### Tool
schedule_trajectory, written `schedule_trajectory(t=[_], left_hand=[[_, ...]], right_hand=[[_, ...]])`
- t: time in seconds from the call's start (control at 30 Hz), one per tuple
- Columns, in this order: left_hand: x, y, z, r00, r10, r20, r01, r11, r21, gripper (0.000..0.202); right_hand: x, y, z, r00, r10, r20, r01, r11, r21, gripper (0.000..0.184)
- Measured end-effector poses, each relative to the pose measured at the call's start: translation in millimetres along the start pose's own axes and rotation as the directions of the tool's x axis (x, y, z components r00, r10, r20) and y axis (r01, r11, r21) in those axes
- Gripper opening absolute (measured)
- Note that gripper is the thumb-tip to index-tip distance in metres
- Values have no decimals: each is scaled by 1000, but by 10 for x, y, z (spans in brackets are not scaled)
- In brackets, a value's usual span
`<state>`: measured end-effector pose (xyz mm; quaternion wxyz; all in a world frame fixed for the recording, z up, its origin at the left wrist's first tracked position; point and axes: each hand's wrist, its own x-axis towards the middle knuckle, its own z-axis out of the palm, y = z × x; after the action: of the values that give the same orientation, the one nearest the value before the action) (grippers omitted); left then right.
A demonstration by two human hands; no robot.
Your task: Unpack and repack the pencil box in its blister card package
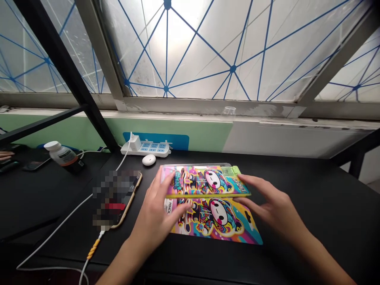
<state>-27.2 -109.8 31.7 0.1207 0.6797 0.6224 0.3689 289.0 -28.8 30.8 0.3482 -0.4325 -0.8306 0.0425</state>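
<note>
A colourful pencil case [204, 181] with a printed cartoon bear figure is held between my two hands, its yellow edge toward me. My left hand [162, 204] grips its left end, thumb lying along the near side. At the right end, my right hand [271, 202] holds the case between thumb and fingers. Beneath lies a matching printed card [216, 221] with the same figure, the word "PENCIL" and a hanging hole; the case and my left hand cover part of it. A clear plastic edge [202, 164] shows behind the case.
On the black desk to the left lie a phone [127, 202] on a charging cable and a white earbud case [149, 160]. A white power strip [148, 148] sits by the wall. Farther left are a white bottle [62, 153] and another person's hand [6, 155].
</note>
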Motion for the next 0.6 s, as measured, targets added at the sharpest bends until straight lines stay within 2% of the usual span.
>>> schedule_trajectory(t=[0.13,0.23,0.33,0.43,0.6], left_hand=[[356,-50,70,996,-94,9,93,993,73,61],[383,-173,187,995,-102,1,101,981,164,56],[326,-294,275,995,-92,44,80,972,223,56],[302,-339,305,992,-96,84,72,965,253,59],[328,-297,343,967,-116,225,25,928,371,65]], right_hand=[[292,155,211,994,50,97,-52,999,14,49],[321,282,433,990,12,141,-13,1000,7,48],[265,372,601,982,-65,177,70,997,-18,39],[211,390,659,982,-63,180,79,993,-86,38],[183,300,610,983,-71,170,102,979,-178,42]])
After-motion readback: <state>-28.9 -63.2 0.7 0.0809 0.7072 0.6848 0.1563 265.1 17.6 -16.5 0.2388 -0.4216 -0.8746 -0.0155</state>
